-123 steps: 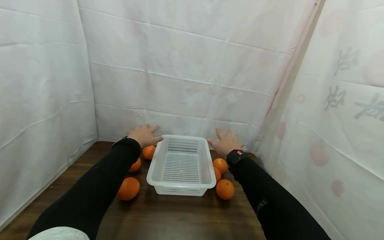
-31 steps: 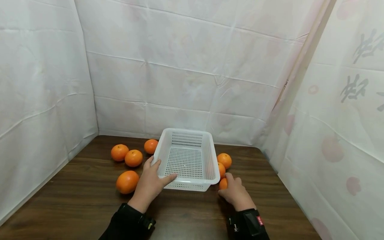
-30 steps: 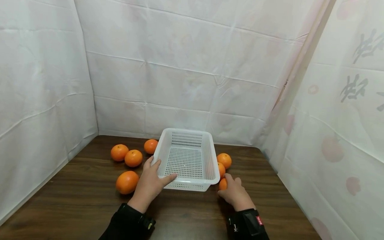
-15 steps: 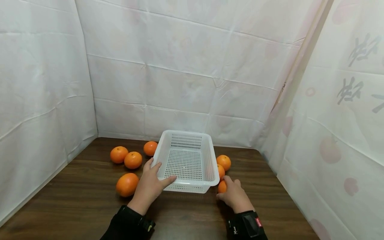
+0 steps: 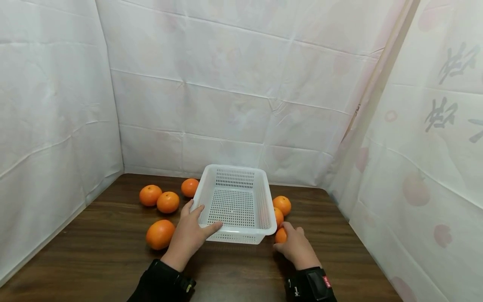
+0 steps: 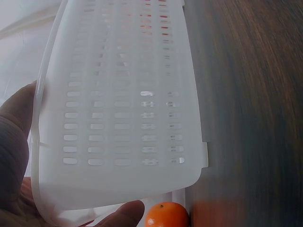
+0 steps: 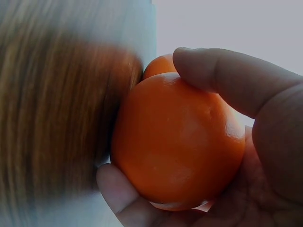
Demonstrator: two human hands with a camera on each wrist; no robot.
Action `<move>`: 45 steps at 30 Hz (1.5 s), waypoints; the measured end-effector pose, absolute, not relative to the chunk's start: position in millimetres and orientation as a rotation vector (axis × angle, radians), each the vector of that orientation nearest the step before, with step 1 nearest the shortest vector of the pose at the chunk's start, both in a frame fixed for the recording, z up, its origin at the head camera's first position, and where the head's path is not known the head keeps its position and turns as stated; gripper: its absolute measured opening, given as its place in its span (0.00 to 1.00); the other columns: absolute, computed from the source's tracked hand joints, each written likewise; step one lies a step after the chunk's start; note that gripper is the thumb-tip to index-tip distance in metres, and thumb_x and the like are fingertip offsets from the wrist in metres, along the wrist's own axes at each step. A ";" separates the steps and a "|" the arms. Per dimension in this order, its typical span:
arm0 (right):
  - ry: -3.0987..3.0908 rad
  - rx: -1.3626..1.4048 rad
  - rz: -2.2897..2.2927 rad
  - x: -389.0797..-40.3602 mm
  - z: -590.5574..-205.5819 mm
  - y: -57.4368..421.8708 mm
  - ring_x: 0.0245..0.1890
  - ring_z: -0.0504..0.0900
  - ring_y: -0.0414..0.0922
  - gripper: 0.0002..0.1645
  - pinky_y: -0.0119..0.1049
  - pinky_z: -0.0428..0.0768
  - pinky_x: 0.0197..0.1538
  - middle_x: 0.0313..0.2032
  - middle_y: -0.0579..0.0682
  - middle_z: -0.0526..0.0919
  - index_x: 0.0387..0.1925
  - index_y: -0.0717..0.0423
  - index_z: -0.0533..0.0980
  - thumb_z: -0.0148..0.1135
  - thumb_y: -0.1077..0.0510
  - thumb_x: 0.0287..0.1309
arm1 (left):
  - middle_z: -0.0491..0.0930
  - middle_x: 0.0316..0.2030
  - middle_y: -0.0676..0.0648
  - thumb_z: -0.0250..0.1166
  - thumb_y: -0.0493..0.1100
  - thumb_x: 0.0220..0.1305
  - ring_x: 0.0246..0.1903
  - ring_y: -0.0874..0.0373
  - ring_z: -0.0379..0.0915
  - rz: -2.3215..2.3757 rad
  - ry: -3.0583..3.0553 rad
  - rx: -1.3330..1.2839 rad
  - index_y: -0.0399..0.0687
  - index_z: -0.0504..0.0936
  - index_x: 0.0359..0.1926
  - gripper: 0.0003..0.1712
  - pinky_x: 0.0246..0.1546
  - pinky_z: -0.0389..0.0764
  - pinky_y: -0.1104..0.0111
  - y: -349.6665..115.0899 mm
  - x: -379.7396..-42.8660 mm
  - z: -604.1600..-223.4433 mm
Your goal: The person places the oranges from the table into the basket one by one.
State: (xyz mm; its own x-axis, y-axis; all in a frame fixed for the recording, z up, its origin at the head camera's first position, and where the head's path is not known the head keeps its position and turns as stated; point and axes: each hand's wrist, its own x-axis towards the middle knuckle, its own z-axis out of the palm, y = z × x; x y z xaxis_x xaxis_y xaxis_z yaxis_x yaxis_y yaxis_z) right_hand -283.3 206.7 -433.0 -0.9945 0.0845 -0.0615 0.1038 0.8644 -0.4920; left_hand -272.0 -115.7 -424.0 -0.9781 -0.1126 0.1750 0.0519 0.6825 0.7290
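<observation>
**Gripped at eight o'clock and at four**

Hung from nine o'clock through twelve to three: creased white sheeting (image 5: pixel 226 84), printed with faint reddish fruit shapes and, toward two o'clock, grey characters (image 5: pixel 441 114).

Spread below: a dark brown wood-grain table (image 5: pixel 234 272).

Set upright on that wood, near the back edge: a white slotted basket (image 5: pixel 241 230), taken here as the centre of the dial.

Cut off at the bottom of the head view: black sleeves (image 5: pixel 160 283).

At eight o'clock, on the basket's near-left corner: the left hand (image 5: pixel 188 237), with fingers wide apart, thumb over the near rim and, in the left wrist view, one fingertip against the outside. Holding the corner between them.

At four o'clock, just beside the near-right corner: the right hand (image 5: pixel 297 248), curled round a held orange (image 5: pixel 281 235), with thumb on one side and fingers on the other. Close to the wood; cannot tell whether touching it.

On the table at eight o'clock, just beside the left wrist: a front orange (image 5: pixel 160 235). At nine: paired oranges (image 5: pixel 168 202), side by side. At ten, by the rim: a back orange (image 5: pixel 190 188). At three, close together: two right-side oranges (image 5: pixel 282 205), one partly behind the rim.

Smallest, on the right wristband: a red tag (image 5: pixel 326 281).
</observation>
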 end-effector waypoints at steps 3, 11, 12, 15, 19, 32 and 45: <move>2.987 0.160 -0.813 -281.7 -430.9 206.7 0.45 0.79 0.57 0.49 0.59 0.82 0.51 0.56 0.66 0.71 0.75 0.52 0.69 0.80 0.50 0.54 | 0.45 0.84 0.35 0.73 0.77 0.55 0.76 0.30 0.62 -1.184 -2.684 0.056 0.39 0.69 0.78 0.63 0.69 0.73 0.38 -115.2 -271.4 -423.0; 3.013 0.156 -0.843 -280.8 -427.7 208.2 0.44 0.80 0.57 0.47 0.58 0.82 0.50 0.55 0.66 0.71 0.73 0.51 0.70 0.78 0.50 0.53 | 0.47 0.83 0.34 0.73 0.77 0.56 0.73 0.29 0.65 -1.167 -2.677 0.047 0.39 0.71 0.76 0.62 0.67 0.75 0.37 -114.9 -268.7 -420.4; 3.017 0.155 -0.846 -280.9 -427.5 208.6 0.44 0.80 0.57 0.47 0.58 0.82 0.49 0.54 0.66 0.71 0.73 0.51 0.70 0.78 0.50 0.53 | 0.47 0.83 0.34 0.73 0.77 0.56 0.73 0.29 0.65 -1.168 -2.676 0.048 0.39 0.71 0.76 0.61 0.67 0.75 0.38 -115.1 -268.8 -420.6; 3.034 0.150 -0.854 -279.3 -425.2 208.3 0.44 0.80 0.56 0.46 0.58 0.83 0.50 0.55 0.66 0.71 0.73 0.52 0.70 0.77 0.51 0.54 | 0.47 0.84 0.34 0.73 0.77 0.56 0.74 0.30 0.65 -1.176 -2.676 0.052 0.39 0.71 0.77 0.61 0.68 0.75 0.38 -115.2 -268.9 -420.1; 3.062 0.135 -0.881 -276.2 -421.5 208.1 0.44 0.80 0.56 0.43 0.58 0.83 0.51 0.56 0.68 0.72 0.71 0.53 0.71 0.77 0.51 0.55 | 0.46 0.84 0.35 0.74 0.76 0.56 0.75 0.31 0.63 -1.196 -2.673 0.057 0.40 0.69 0.78 0.62 0.69 0.73 0.39 -115.3 -269.7 -420.2; 3.090 0.125 -0.989 -274.1 -417.8 221.7 0.41 0.80 0.55 0.42 0.48 0.81 0.42 0.56 0.69 0.72 0.72 0.54 0.70 0.73 0.50 0.57 | 0.46 0.84 0.36 0.74 0.75 0.56 0.74 0.32 0.64 -1.214 -2.674 0.067 0.40 0.69 0.78 0.61 0.69 0.73 0.38 -112.4 -270.6 -425.5; 3.161 0.072 -1.071 -275.6 -399.6 215.5 0.43 0.80 0.55 0.43 0.46 0.81 0.40 0.59 0.70 0.71 0.75 0.54 0.66 0.70 0.48 0.62 | 0.46 0.84 0.35 0.74 0.75 0.56 0.74 0.32 0.65 -1.214 -2.665 0.067 0.39 0.69 0.78 0.62 0.69 0.74 0.38 -112.8 -269.5 -423.1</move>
State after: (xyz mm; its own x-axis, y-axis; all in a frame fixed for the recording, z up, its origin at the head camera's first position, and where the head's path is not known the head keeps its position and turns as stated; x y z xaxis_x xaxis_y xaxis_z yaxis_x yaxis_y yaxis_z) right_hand -275.6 215.5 -399.6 -0.9799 0.1032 0.1709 -0.0219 0.7952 -0.6060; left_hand -269.5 -112.8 -423.1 -0.9765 -0.1285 0.1729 0.0461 0.6594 0.7504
